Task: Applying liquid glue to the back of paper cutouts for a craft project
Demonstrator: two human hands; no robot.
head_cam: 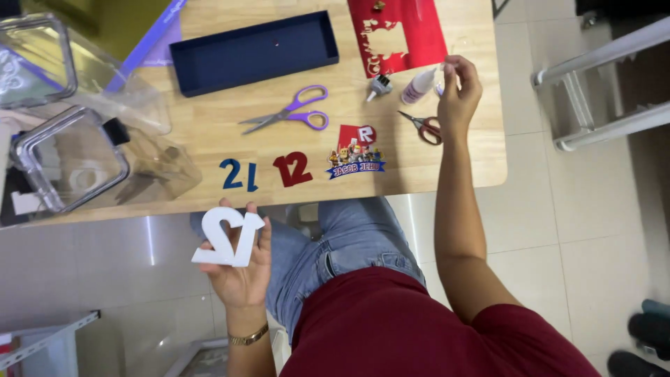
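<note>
Left hand [241, 269]: held below the wooden table [209, 150] edge, above the lap, fingers curled around a white foam number cutout [227, 237], gripped from behind. Right hand [458, 94]: extended over the table's right side, fingertips pinched on a small cap, barely visible, beside a white glue bottle [419, 86] lying on the table. Nearby: red-handled scissors [424, 127], purple scissors [293, 112], blue number cutout [238, 174], dark red number cutout [292, 169], navy box lid [255, 52].
</note>
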